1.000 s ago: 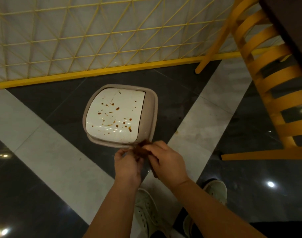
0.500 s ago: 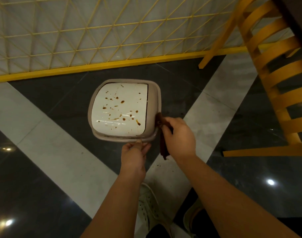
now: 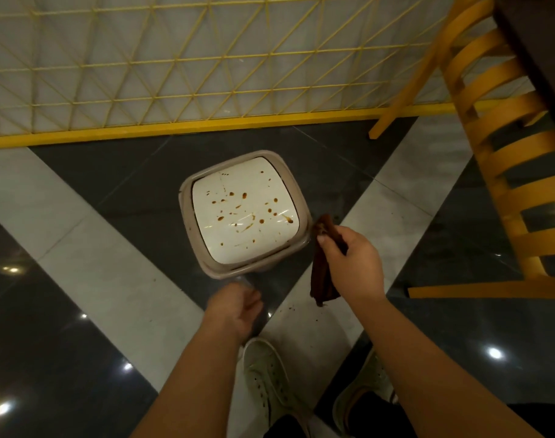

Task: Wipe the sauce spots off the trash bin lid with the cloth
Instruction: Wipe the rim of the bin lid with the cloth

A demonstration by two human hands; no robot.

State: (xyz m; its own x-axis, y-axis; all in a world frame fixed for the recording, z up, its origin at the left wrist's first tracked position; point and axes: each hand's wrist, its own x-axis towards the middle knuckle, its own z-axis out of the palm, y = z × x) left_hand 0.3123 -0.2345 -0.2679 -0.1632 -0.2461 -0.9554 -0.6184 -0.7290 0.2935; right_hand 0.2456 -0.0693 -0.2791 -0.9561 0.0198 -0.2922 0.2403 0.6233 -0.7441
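Observation:
A beige trash bin with a white lid (image 3: 241, 216) stands on the floor below me. Several brown sauce spots (image 3: 244, 195) dot the lid. My right hand (image 3: 352, 260) grips a dark brown cloth (image 3: 322, 270) just right of the bin's rim; the cloth hangs down from my fingers. My left hand (image 3: 235, 306) hovers just below the bin's near rim, fingers loosely curled and holding nothing.
A yellow slatted chair (image 3: 503, 159) stands at the right, beside a dark table edge (image 3: 541, 49). A yellow lattice fence (image 3: 187, 67) runs along the back. My two light shoes (image 3: 266, 380) stand on the glossy dark and white tiled floor.
My left hand has let go of the cloth and dropped below the bin's rim. My right hand has carried the cloth to the bin's right side. The view has shifted.

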